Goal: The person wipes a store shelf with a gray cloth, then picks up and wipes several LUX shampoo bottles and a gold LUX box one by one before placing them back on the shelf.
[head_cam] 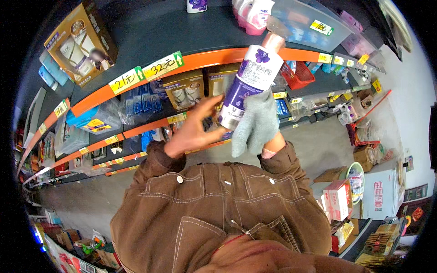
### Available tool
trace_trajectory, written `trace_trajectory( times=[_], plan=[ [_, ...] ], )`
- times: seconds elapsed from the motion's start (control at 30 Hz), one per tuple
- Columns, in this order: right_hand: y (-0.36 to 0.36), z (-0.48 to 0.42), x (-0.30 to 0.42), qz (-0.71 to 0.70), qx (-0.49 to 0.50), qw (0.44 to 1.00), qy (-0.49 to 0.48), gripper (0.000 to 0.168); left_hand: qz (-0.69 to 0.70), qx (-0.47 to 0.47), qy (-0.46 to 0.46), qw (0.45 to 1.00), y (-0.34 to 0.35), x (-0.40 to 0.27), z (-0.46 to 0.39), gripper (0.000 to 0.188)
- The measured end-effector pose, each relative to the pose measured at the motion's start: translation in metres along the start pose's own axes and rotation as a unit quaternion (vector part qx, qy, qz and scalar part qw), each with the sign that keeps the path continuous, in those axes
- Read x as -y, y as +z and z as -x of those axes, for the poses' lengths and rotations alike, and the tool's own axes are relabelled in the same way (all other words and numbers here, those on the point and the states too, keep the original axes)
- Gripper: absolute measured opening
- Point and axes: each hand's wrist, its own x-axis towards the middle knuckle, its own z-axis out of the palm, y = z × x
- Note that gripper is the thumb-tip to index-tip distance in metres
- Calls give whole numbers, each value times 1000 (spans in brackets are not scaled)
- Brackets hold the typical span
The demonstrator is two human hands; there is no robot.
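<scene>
A white and purple pump bottle (251,83) with a rose-gold collar is tilted in front of the shelf edge, its pump end up and to the right. My right hand (261,119) is covered by a grey cloth or glove (256,124) and holds the bottle's lower right side; its fingers are hidden. Bare and spread, my left hand (198,126) is beside the bottle's lower left edge, fingers and thumb apart; whether the fingertips touch it cannot be told. Another white bottle (197,6) and a pink and white bottle (254,15) stand on the upper shelf.
A gold gift box (80,44) stands on the upper shelf at left, a clear plastic bin (307,25) at right. Orange shelf edges (205,57) carry price tags. Lower shelves hold gold boxes (184,90) and a red basket (297,76). Cartons (336,201) lie behind at right.
</scene>
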Motion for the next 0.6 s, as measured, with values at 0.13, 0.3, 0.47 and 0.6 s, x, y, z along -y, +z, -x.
trace_trajectory(
  times=[0.13, 0.3, 0.47, 0.6],
  plan=[
    [-2, 2, 1, -217, 129, 966, -52, 35, 19, -147, 73, 986, -20, -43, -12, 72],
    [4, 10, -10, -110, 187, 975, -56, 44, 54, -27, -4, 998, 0, -69, -39, 55],
    [20, 20, -36, -201, 155, 967, -12, 35, 137, -121, 11, 983, 17, -65, -43, 40],
    [19, 24, -27, -186, 150, 971, 4, 33, 126, -141, 71, 979, 28, -66, -38, 38]
  ],
)
